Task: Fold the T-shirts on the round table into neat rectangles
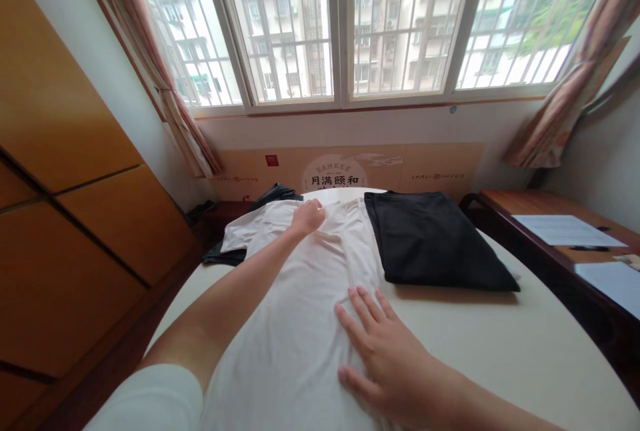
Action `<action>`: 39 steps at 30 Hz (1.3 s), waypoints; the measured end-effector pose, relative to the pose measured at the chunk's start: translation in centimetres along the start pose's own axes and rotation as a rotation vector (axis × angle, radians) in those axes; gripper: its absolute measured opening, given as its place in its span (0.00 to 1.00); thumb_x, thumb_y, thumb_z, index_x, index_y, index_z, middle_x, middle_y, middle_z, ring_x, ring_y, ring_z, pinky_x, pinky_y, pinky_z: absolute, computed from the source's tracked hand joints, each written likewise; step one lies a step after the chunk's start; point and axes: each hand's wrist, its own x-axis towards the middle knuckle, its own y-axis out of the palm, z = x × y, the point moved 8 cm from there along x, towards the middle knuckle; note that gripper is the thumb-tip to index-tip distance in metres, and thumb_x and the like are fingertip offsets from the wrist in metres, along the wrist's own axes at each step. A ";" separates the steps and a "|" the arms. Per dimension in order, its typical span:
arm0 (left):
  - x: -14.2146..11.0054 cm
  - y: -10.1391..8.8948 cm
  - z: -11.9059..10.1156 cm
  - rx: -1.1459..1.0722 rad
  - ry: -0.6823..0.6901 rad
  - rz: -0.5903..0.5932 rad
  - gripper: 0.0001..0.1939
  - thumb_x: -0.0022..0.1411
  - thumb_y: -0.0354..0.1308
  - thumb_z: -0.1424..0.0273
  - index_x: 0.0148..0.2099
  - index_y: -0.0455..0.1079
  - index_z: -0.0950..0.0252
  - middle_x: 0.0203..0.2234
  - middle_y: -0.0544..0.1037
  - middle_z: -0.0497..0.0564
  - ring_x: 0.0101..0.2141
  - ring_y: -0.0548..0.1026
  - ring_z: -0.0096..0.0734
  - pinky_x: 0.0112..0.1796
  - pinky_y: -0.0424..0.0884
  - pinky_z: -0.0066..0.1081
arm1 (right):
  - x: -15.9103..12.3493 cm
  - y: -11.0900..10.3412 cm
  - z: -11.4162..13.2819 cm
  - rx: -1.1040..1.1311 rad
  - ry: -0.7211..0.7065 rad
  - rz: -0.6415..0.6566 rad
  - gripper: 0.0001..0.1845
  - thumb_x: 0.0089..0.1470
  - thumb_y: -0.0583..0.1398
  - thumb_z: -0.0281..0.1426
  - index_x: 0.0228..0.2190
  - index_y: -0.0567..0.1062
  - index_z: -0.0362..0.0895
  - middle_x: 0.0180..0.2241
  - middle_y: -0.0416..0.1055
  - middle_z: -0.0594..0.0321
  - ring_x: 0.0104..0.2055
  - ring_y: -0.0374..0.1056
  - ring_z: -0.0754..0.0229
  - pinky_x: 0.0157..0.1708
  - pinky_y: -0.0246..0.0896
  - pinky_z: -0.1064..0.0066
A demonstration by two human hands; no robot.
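Note:
A white T-shirt (295,311) lies spread lengthwise on the round white table (475,344), one sleeve out to the left and its right side folded inward. My left hand (309,216) reaches to the far end of the shirt near the neckline, its fingers curled closed on the fabric; the fingertips are partly hidden. Flat on the shirt's right edge, nearer to me, rests my right hand (377,341) with its fingers spread. A folded black garment (435,237) sits on the table just right of the shirt.
Dark garments (277,194) lie behind and under the shirt's left sleeve. At the right, a wooden bench (505,204) carries paper sheets (565,229) and a pen. A printed cardboard panel (445,164) stands below the barred window. Wooden cabinets (60,244) line the left side.

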 end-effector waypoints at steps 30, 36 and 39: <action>8.1 4.3 -9.3 -0.209 -0.011 -0.030 0.17 0.76 0.46 0.69 0.54 0.76 0.61 0.53 0.79 0.58 0.50 0.77 0.43 0.49 0.72 0.38 | -3.1 2.7 4.6 -0.230 -0.563 -0.232 0.31 0.76 0.47 0.39 0.72 0.54 0.37 0.72 0.53 0.43 0.74 0.50 0.43 0.70 0.49 0.41; 6.4 4.0 -10.1 -0.191 0.032 0.010 0.17 0.73 0.48 0.71 0.59 0.71 0.64 0.51 0.81 0.61 0.50 0.78 0.45 0.48 0.72 0.38 | -2.7 4.5 4.8 -0.389 -0.593 -0.392 0.27 0.76 0.49 0.36 0.70 0.58 0.41 0.69 0.61 0.46 0.70 0.60 0.45 0.65 0.60 0.45; 4.4 3.5 -11.1 -0.161 0.083 0.005 0.21 0.71 0.48 0.74 0.63 0.67 0.67 0.54 0.78 0.64 0.56 0.75 0.49 0.54 0.68 0.42 | -2.6 4.0 5.0 -0.371 -0.599 -0.357 0.27 0.76 0.48 0.37 0.70 0.58 0.41 0.69 0.62 0.45 0.70 0.60 0.45 0.65 0.60 0.46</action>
